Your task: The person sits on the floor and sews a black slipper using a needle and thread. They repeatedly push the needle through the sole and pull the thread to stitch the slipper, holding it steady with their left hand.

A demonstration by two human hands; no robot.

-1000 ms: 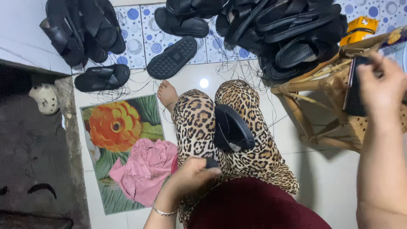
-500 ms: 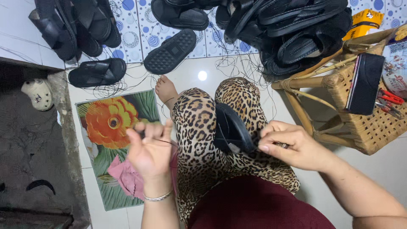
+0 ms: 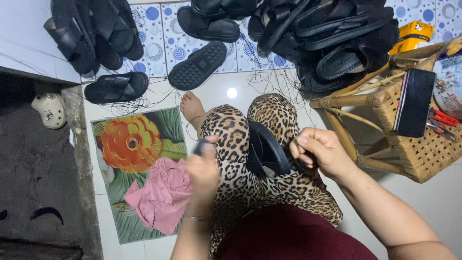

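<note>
Half a second back the left hand (image 3: pixel 204 168) was spread open with fingers splayed above the lap; it is now blurred by motion, raised a little toward 12 o'clock and drawn together around a small dark object (image 3: pixel 201 146) that pokes out at its top. What that object is cannot be told through the blur. The right hand (image 3: pixel 321 151) has stayed at the same spot, at 3 o'clock of the black rubber sandal (image 3: pixel 265 151), with its fingers pinched on the sandal's edge.

The sandal rests tilted on its side on the leopard-print lap (image 3: pixel 240 159), in the dip between the two knees, sole edge turned up. The left forearm rises from 6 o'clock, a thin bracelet at the wrist; the right forearm comes in from 5 o'clock, wrist bent so the knuckles face up.

At 9 o'clock of the lap a crumpled pink cloth (image 3: pixel 161 195) lies on a floor mat printed with an orange flower (image 3: pixel 132 144). At 12 o'clock a heap of black sandals (image 3: pixel 332 38) is piled against the tiled wall. At 3 o'clock stands a woven cane stool (image 3: pixel 414 154), with a flat black rectangular object (image 3: pixel 414 102) lying on it.
</note>
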